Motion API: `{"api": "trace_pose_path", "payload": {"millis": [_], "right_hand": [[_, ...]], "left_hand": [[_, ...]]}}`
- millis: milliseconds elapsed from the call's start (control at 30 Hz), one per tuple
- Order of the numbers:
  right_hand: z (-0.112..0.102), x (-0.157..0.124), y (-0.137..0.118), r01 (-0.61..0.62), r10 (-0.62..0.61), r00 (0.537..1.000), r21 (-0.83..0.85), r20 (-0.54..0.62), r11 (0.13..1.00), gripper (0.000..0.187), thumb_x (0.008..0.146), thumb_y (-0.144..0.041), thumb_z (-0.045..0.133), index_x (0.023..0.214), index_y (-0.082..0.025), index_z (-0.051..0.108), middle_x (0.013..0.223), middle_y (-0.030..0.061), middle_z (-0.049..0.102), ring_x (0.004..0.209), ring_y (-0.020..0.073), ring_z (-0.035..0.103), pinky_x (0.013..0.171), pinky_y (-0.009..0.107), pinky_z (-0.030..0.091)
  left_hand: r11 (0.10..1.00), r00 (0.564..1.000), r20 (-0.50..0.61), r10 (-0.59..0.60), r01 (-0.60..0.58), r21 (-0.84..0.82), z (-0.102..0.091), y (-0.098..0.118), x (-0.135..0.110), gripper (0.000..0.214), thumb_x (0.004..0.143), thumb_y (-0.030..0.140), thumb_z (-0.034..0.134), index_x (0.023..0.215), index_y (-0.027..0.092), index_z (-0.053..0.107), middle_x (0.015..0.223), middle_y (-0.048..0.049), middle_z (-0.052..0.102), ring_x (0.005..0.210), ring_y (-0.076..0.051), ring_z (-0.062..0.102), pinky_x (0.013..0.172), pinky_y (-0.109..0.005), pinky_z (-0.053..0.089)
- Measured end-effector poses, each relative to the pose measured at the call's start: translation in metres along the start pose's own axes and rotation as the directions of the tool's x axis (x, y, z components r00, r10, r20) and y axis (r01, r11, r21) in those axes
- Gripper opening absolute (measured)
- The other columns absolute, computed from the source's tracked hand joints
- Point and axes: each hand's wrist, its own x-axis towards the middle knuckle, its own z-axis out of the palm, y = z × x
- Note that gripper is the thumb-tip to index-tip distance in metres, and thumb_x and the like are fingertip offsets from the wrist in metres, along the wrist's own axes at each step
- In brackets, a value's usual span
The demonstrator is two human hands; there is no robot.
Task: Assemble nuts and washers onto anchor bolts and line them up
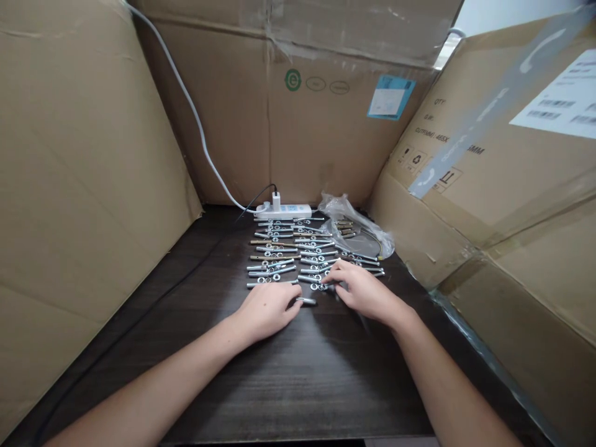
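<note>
Several metal bolts with washers and nuts (286, 251) lie in rows on a dark wooden table (288, 379). My left hand (267, 308) rests on the table just below the rows, fingers curled around a small metal sleeve (306, 301) that sticks out to the right. My right hand (363, 288) lies beside it, fingers pinched on a bolt (326, 286) at the bottom of the right-hand row.
A clear plastic bag (361, 230) with more bolts lies at the back right. A white power strip (284, 211) with a white cable and a black plug sits behind the rows. Cardboard boxes (84, 161) wall in the table on the left, back and right.
</note>
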Motion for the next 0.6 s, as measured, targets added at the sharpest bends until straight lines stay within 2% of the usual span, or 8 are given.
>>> {"api": "trace_pose_path", "payload": {"millis": [167, 333, 600], "right_hand": [[0.004, -0.004, 0.003, -0.052, 0.050, 0.989, 0.012, 0.136, 0.999, 0.030, 0.073, -0.002, 0.047, 0.090, -0.020, 0.062, 0.089, 0.0032, 0.061, 0.085, 0.0167, 0.054, 0.076, 0.026, 0.040], [0.005, -0.003, 0.003, -0.095, 0.086, 0.987, 0.057, 0.134, 0.994, 0.025, 0.071, 0.000, 0.045, 0.086, -0.019, 0.053, 0.085, 0.0020, 0.059, 0.077, 0.0143, 0.051, 0.068, 0.023, 0.037], [0.009, 0.000, 0.009, -0.067, 0.062, 0.994, 0.054, 0.088, 0.996, 0.021, 0.069, -0.001, 0.047, 0.079, -0.019, 0.052, 0.080, 0.0014, 0.057, 0.074, 0.0137, 0.048, 0.066, 0.022, 0.033]], "left_hand": [[0.985, 0.998, -0.017, 0.055, -0.052, 0.167, 0.005, 0.003, 0.004, 0.017, 0.090, 0.032, 0.042, 0.090, 0.023, 0.057, 0.084, -0.0003, 0.065, 0.079, -0.019, 0.060, 0.063, -0.027, 0.038], [0.971, 0.993, -0.021, 0.118, -0.111, 0.210, 0.008, 0.003, 0.006, 0.016, 0.093, 0.029, 0.039, 0.091, 0.023, 0.054, 0.085, -0.0003, 0.064, 0.080, -0.018, 0.060, 0.067, -0.028, 0.039], [0.935, 0.987, -0.047, 0.153, -0.129, 0.330, 0.017, 0.005, 0.017, 0.018, 0.094, 0.028, 0.037, 0.091, 0.022, 0.054, 0.083, -0.0009, 0.062, 0.076, -0.019, 0.058, 0.064, -0.029, 0.037]]}}
